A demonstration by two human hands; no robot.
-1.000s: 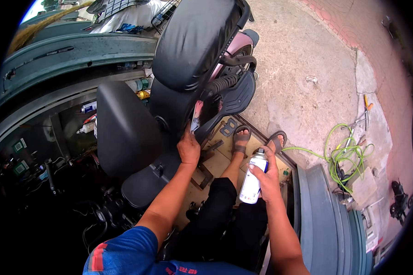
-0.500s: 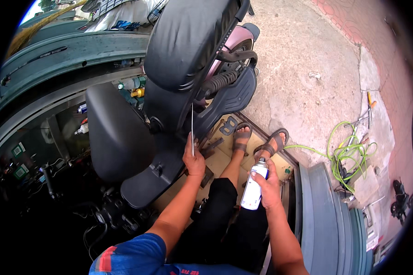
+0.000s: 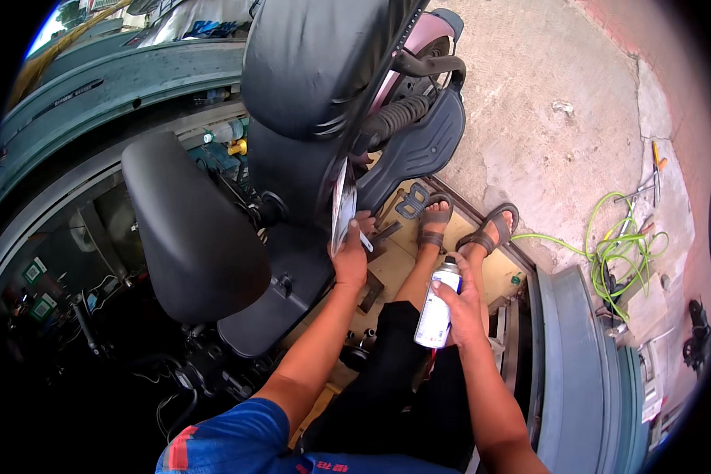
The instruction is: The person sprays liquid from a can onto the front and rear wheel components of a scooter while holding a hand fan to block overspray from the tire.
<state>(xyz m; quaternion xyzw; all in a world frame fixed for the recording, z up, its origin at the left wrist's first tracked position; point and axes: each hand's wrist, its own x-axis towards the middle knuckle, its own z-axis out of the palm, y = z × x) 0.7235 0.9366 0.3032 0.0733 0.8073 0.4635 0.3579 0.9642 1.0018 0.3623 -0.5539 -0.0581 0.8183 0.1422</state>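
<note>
My left hand (image 3: 349, 261) is closed around the lower end of a thin, flat plate (image 3: 344, 201), whose pale, shiny face with dark patches is turned partly to the right. The plate stands on edge beside the black body of a scooter (image 3: 308, 87); its exact kind I cannot make out. In my right hand (image 3: 468, 308) is a white and blue spray can (image 3: 436, 312), upright and slightly tilted, its dark top pointing away from me. The fingers wrap the can's right side and the thumb lies across its front. The can is apart from the plate.
A large black saddle (image 3: 186, 237) rises left of my left arm. Beyond my sandalled feet are a black pedal (image 3: 411, 201) and the scooter's footboard (image 3: 430, 142). A green hose (image 3: 620, 253) lies coiled at right, near a screwdriver (image 3: 657, 166). Bottles (image 3: 227, 132) stand at upper left.
My left hand has turned the plate from nearly edge-on so that part of its face shows. The spray can stays in my right hand, slightly higher in view. The whole view has shifted a little.
</note>
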